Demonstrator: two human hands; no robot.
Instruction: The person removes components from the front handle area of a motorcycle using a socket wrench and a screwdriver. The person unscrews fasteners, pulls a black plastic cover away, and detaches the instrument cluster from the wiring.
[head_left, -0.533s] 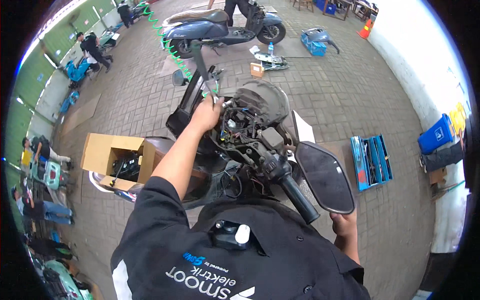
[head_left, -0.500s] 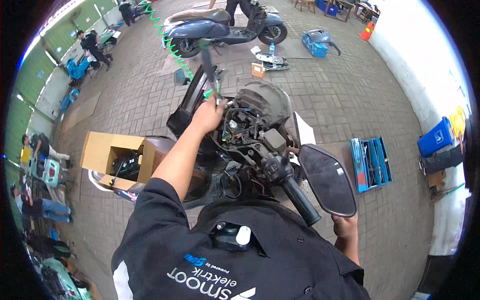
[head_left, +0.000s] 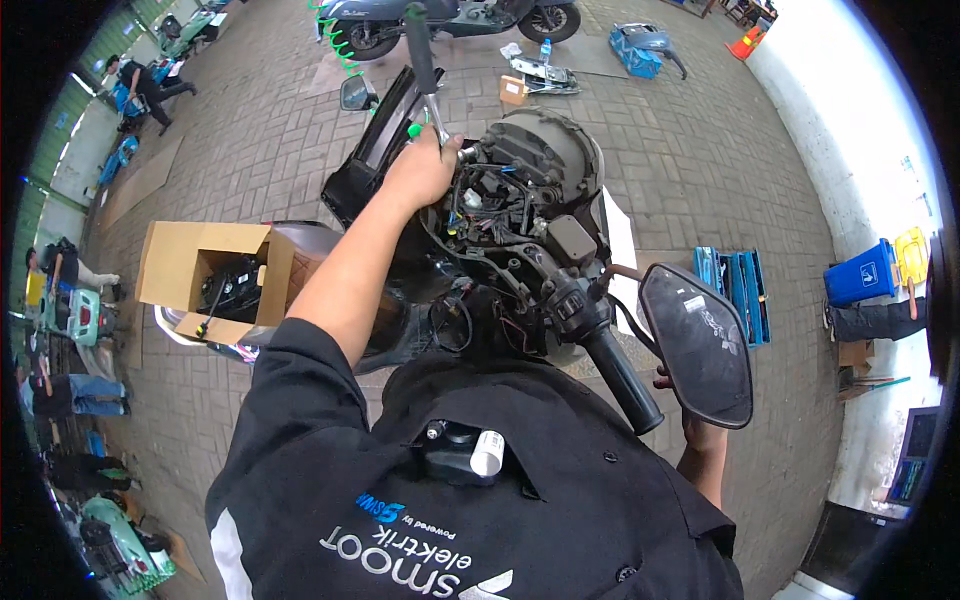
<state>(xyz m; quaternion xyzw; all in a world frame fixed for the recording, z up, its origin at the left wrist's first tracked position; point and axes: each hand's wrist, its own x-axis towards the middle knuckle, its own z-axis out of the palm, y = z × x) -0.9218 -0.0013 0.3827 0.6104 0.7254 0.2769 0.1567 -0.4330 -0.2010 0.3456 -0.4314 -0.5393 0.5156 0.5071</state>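
Fingers (head_left: 447, 150) of left hand (head_left: 421, 171) curled around dark-handled tool (head_left: 421, 58).

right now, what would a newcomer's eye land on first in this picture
Most likely the bared wiring of the scooter in the middle, with the person's left hand round a dark-handled tool at its upper left. Next, perhaps, the big dark mirror at right, with the right hand partly hidden behind it. Then the open cardboard box at left, black parts inside.

Brick-paved floor (head_left: 700, 180): blue toolbox (head_left: 757, 300), orange cone (head_left: 745, 43), flat brown sheet (head_left: 143, 188).
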